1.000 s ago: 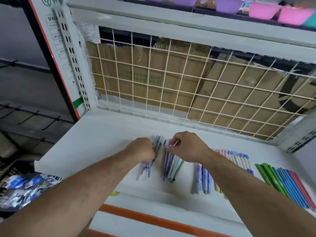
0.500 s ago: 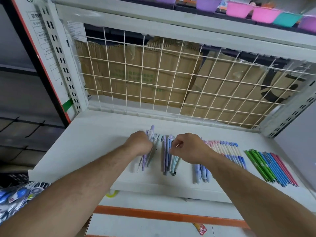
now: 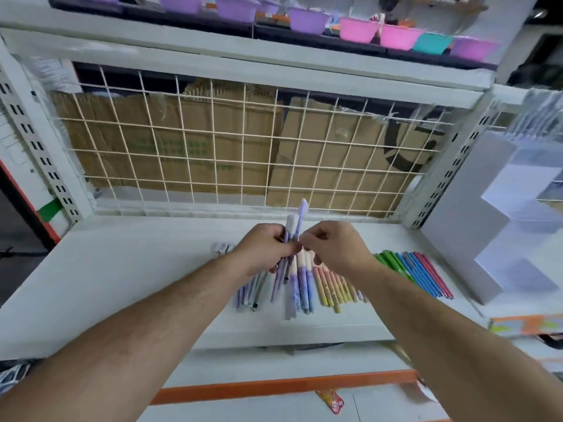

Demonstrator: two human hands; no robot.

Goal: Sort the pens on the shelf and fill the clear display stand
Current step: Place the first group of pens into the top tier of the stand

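Two arms show, both bare along their whole visible length, from the lower edge of the view to the fingers. The left forearm point(image 3: 152, 330) is broad and carries fine hair along its upper side, with faint ridges of tendon towards the wrist; the right forearm point(image 3: 441, 330) looks much alike. The left hand point(image 3: 265, 248) and right hand point(image 3: 332, 248) are bare too, their knuckles standing out plainly.

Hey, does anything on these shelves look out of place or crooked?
A red and orange wrapper lies loose on the lower white shelf. On the upper white shelf, the pastel purple pens lie fanned and uneven, unlike the neat green, blue and red pens.
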